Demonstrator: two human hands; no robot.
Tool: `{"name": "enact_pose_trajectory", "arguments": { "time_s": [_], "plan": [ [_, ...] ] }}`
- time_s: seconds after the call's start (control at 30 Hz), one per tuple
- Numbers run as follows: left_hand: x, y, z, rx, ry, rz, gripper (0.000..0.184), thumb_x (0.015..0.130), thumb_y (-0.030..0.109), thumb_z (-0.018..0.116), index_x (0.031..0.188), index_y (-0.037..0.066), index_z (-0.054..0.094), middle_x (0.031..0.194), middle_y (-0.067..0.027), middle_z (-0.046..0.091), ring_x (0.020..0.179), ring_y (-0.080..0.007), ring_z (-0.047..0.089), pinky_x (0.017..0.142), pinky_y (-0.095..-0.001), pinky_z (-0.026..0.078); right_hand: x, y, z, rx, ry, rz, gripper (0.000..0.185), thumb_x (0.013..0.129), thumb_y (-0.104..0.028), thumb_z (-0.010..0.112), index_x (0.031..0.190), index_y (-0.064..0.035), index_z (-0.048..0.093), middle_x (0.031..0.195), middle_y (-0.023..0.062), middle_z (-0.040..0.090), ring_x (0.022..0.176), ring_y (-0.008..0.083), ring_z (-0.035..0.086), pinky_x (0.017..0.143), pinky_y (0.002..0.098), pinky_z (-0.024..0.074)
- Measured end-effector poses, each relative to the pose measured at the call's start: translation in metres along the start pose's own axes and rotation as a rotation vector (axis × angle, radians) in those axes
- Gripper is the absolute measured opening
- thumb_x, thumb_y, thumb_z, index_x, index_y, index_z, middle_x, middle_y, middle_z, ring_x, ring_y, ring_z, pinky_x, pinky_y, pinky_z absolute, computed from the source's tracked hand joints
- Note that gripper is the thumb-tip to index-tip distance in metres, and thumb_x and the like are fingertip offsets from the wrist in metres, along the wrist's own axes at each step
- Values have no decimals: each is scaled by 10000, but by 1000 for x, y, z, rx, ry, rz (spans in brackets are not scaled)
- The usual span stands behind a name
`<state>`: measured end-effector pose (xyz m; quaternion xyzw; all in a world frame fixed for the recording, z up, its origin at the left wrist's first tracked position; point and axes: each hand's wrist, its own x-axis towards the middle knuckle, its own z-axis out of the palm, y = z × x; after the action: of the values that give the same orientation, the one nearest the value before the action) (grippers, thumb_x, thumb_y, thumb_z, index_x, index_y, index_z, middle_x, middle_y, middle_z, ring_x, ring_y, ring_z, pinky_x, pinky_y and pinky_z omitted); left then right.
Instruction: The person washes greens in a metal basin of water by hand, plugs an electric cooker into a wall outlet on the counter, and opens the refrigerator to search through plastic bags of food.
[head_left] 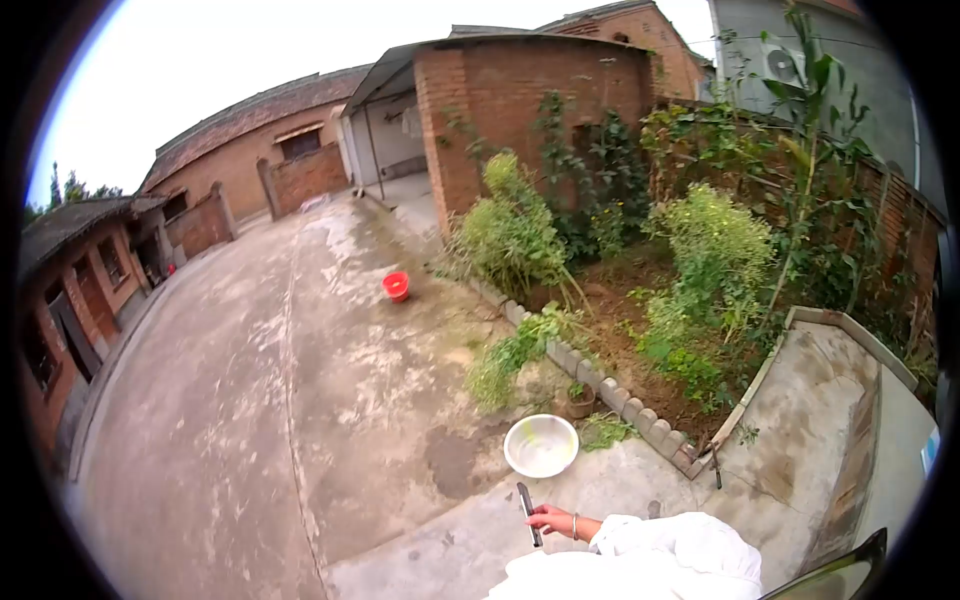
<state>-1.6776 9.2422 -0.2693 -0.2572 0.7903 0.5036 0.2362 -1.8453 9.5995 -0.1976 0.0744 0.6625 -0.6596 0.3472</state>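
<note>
Fingers of the right hand are closed around 1 dark, thin tool, low and right of centre in the frame. Just above it, 1 white basin stands on the concrete; inside is a yellow-green tint, but I cannot tell what makes it. Beside the basin, 1 small pot holds a green plant. Farther up, 1 red bucket shows its open top, contents too small to tell. At lower right, 1 dark-rimmed object is cut off. The tool's long axis runs steeply, its upper end leaning left, toward the basin's side.
</note>
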Motion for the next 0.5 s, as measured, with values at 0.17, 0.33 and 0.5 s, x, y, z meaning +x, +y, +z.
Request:
{"name": "enact_pose_trajectory", "arguments": {
  "time_s": [0.17, 0.33, 0.5],
  "plan": [
    [53, -99, -133, -483, 393, -129, 300, 815, 126, 584, 1047, -64, 583, 955, -155, 641, 780, -224, 660, 694, -310, 541, 141, -122, 161, -194, -133, -86, 616, 699, -367, 741, 1158, -61, 467, 1047, 37, 570, 929, 136, 534, 725, 288, 425],
    [85, -88, -303, -1028, 392, -281, 330, 877, 208, 570, 1154, 34, 532, 1022, -96, 639, 857, -199, 662, 678, -275, 505, 287, -199, 360, -238, -345, -209, 613, 666, -191, 784, 1144, -6, 449, 1005, 75, 549, 882, 155, 543, 818, 294, 456],
    [155, -70, -491, -1129, 410, -102, 315, 904, 214, 544, 1167, 42, 527, 1080, -103, 624, 962, -203, 628, 769, -280, 491, 394, -268, 576, -355, -487, -317, 654, 636, -213, 805, 1147, -8, 452, 985, 65, 544, 859, 136, 517, 798, 279, 453]
  ]
}}
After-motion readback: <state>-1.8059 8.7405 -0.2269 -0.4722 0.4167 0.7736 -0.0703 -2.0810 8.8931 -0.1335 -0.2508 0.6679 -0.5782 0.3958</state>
